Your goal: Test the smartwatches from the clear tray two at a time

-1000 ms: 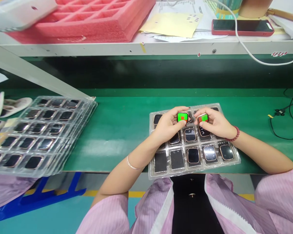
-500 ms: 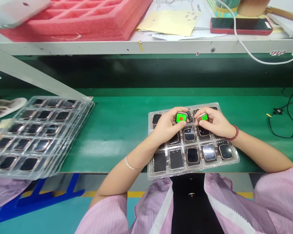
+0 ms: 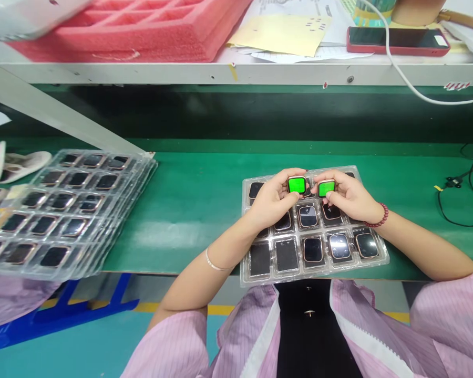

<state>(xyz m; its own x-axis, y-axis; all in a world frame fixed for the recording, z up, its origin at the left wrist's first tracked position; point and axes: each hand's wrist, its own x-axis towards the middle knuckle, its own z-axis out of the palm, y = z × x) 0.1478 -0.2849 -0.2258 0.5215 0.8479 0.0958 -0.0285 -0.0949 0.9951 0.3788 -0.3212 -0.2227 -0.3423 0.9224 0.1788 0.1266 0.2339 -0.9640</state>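
Note:
My left hand (image 3: 275, 202) is closed around a smartwatch body (image 3: 297, 185), thumb at the lower edge of its bright green screen. Another smartwatch body (image 3: 326, 188), also lit green, is gripped in my right hand (image 3: 350, 198). Both are held side by side just above a clear plastic tray (image 3: 242, 262). Dark-screened watches sit in several of its pockets, among them a watch (image 3: 312, 249) in the front row. The two front-left pockets hold no watch. My hands and wrists hide part of the tray's back and middle rows.
A stack of clear trays (image 3: 114, 220) with watches stands at the left. Above the bench, a white shelf (image 3: 173, 73) carries pink foam (image 3: 150, 44), papers (image 3: 278, 34) and a phone (image 3: 398, 41). A white cable (image 3: 405, 86) droops from it; a black cable (image 3: 453, 220) lies at right.
Both watch screens have turned from green with a red patch to all green. The right-hand watch now faces more squarely up. The whole view has shifted slightly.

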